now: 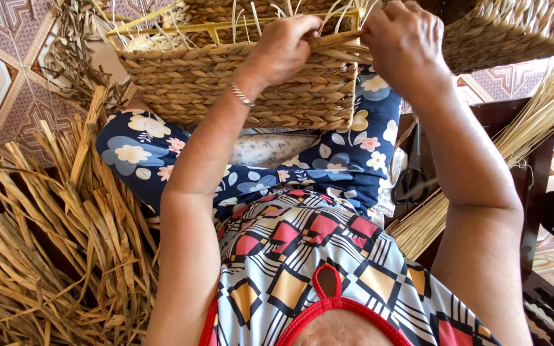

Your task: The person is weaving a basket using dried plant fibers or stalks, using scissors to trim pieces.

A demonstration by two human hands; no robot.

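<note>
Woven basket (238, 90), half finished and made of braided straw-coloured fibre, rests on the lap of a seated person, propped against knees clothed in dark blue trousers (328, 163) printed with pale flowers. A yellow frame (161, 29) of thin rods shows inside its open top, with loose pale strands sticking up around the rim.

Both hands work at the upper edge of the basket. The left hand (286, 48) is closed, fingers curled over the rim and pinching a flat strand of fibre (338, 41) against the weave; a thin metal bracelet (242, 96) circles its wrist. The right hand (402, 41) is also closed, just beside the left, its fingertips gripping the same bundle of strands where they cross the rim. The two hands are near each other but not touching.

A heap of dried rush (46, 243) lies on the floor to the person's left, spreading from beside the knee toward the lower edge of the view. Patterned floor tiles (1, 77) show beyond it. On the right, a bundle of thin pale stalks (533, 122) leans across dark wooden furniture (533, 192), and a pair of dark scissors (411, 176) lies beside the person's thigh. A second woven basket (514, 32) sits at the upper right, behind the right hand.
</note>
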